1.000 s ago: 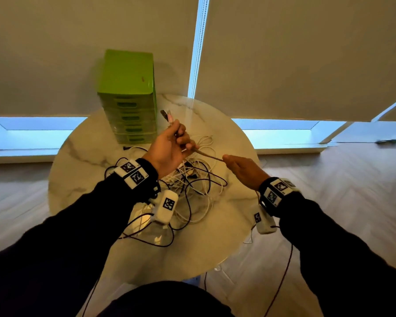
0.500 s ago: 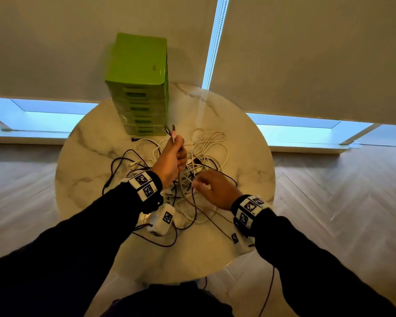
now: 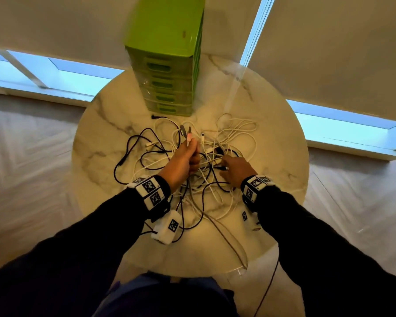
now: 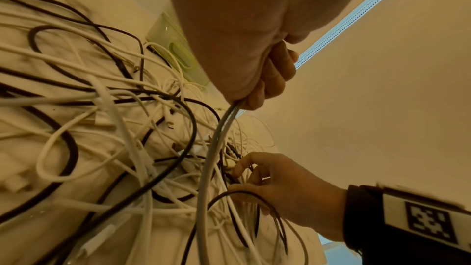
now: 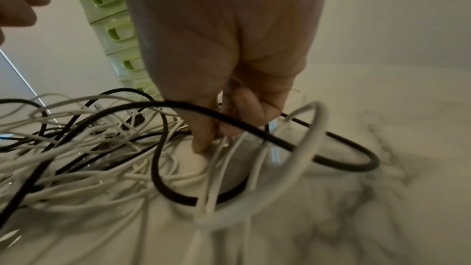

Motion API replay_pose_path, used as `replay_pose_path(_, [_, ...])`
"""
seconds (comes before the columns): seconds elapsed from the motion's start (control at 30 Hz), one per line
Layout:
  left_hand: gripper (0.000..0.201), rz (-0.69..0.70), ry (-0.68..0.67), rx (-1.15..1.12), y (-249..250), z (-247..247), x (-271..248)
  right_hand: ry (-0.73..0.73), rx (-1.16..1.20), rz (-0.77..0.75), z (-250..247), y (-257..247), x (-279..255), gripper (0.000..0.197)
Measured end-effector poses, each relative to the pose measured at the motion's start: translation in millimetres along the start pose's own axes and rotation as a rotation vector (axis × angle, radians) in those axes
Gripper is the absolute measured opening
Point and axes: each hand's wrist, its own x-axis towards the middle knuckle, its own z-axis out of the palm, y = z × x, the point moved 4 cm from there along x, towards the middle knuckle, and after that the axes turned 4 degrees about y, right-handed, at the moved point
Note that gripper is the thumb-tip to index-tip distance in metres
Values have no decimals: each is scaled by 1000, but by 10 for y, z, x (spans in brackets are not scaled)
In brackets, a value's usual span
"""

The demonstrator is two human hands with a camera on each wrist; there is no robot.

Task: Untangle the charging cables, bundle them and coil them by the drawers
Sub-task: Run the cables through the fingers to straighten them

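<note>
From the head view, a tangle of thin white and black charging cables (image 3: 199, 165) lies on the round marble bench (image 3: 105, 124), just in front of the green plastic drawer tower (image 3: 167, 72).

The left wrist view shows the left hand (image 4: 244, 51) with its grip clamped on a smooth grey cable (image 4: 216, 140).

In the right wrist view, the right hand (image 5: 224, 63) has fingertips dug into the tangle (blurred; whether the grip is closed on anything, I cannot tell).

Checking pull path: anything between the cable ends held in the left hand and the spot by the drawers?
Left hand grips the cable ends upright. Between them and the green drawers lie only loose white loops on the table; the held cables trail back into the tangle.
</note>
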Motion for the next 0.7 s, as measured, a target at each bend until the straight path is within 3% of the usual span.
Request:
replay_pose_path(0.07, [38,8,8,25,3,-7,4,-18,-87,-84,-42,15,7,27])
replay_pose_path(0.2, [39,10,12,78,30,-20,35,136,-32,-207,-510,38,-17,22])
replay_pose_path(0.3, [40,16,4,88,44,-4,70,355,261,-218,-1130,49,-36,16])
replay_pose_path(0.37, [39,23,11,72,63,8,87,429,602,-141,-1511,-9,-91,19])
replay_pose_path(0.43, [36,43,25,36,94,34,93,411,963,-155,-1740,-164,-199,15])
replay_pose_path(0.5, [33,70,52,5,137,59,92,337,1096,-220,-1787,-398,-317,15])
replay_pose_path(0.7, [27,111,70,-27,275,97,11,73,887,-399,-1059,-890,-514,20])
